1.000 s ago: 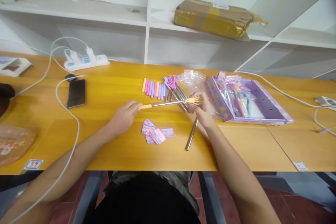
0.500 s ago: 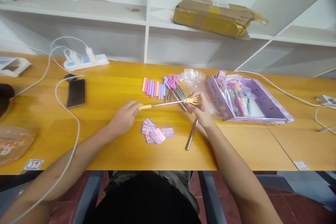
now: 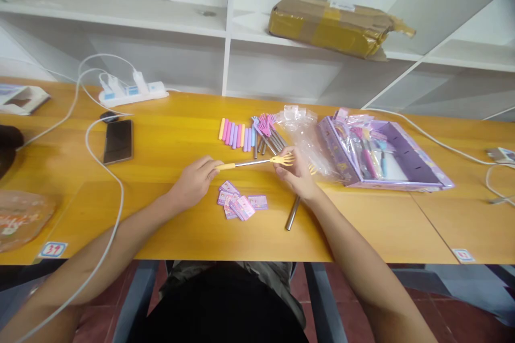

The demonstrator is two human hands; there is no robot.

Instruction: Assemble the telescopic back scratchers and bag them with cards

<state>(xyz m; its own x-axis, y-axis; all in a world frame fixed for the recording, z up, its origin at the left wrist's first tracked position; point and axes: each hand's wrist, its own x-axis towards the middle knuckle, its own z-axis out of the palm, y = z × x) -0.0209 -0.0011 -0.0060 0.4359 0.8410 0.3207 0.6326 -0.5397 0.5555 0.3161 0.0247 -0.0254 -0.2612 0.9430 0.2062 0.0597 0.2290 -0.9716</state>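
My left hand [image 3: 198, 181] is closed on the yellow handle of a thin metal rod with a yellow hand-shaped head [image 3: 252, 162]. At the other end, the fingers of my right hand [image 3: 298, 176] are closed round that yellow head. Another metal rod [image 3: 293, 214] lies under my right hand, a bit of yellow showing beside the hand. Small printed cards [image 3: 242, 207] lie in a loose pile nearer the table edge. Behind the held rod are a row of coloured sleeves [image 3: 234, 135] and several metal rods with pink and blue hand-shaped heads [image 3: 264, 127].
Clear plastic bags [image 3: 308, 136] lie beside an open purple box [image 3: 418, 158] with wrapped pieces. A phone [image 3: 118, 141], a power strip [image 3: 134, 94] and white cables are at the left. A taped carton [image 3: 328, 24] rests on the shelf.
My right hand has moved left with the yellow head, and the metal rod between my hands shows shorter. Yellow prongs of the rod under my right hand now show.
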